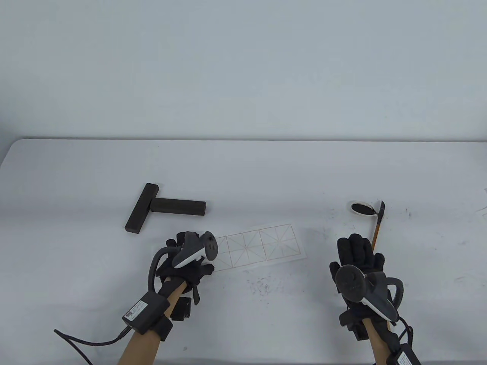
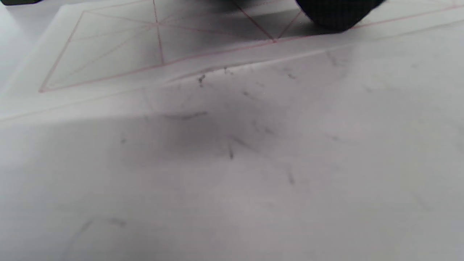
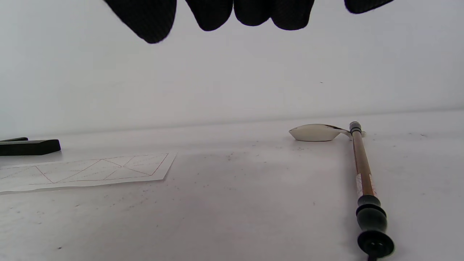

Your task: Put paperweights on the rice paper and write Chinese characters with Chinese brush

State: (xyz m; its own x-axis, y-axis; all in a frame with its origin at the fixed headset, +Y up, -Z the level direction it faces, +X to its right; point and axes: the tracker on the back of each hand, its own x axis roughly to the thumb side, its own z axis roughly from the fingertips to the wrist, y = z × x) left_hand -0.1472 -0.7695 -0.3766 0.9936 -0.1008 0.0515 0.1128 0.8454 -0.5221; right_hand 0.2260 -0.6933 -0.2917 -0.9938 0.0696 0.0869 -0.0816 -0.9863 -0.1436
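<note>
A white bench [image 1: 266, 171] holds a gridded strip of rice paper [image 1: 262, 245]. The left hand [image 1: 186, 262] rests on its left end; whether those fingers are flat or curled cannot be told. Nothing weighs the sheet yet, so lifting that hand could let it slide or curl. Two dark paperweights [image 1: 167, 207] lie in a T at the left hand's eleven o'clock, well apart from the paper. The right hand [image 1: 357, 258] lies relaxed, fingers straight, holding nothing. The brush [image 1: 377, 228] lies just beside it at one o'clock, tip at the ink dish [image 1: 361, 208], which a careless reach might tip.
</note>
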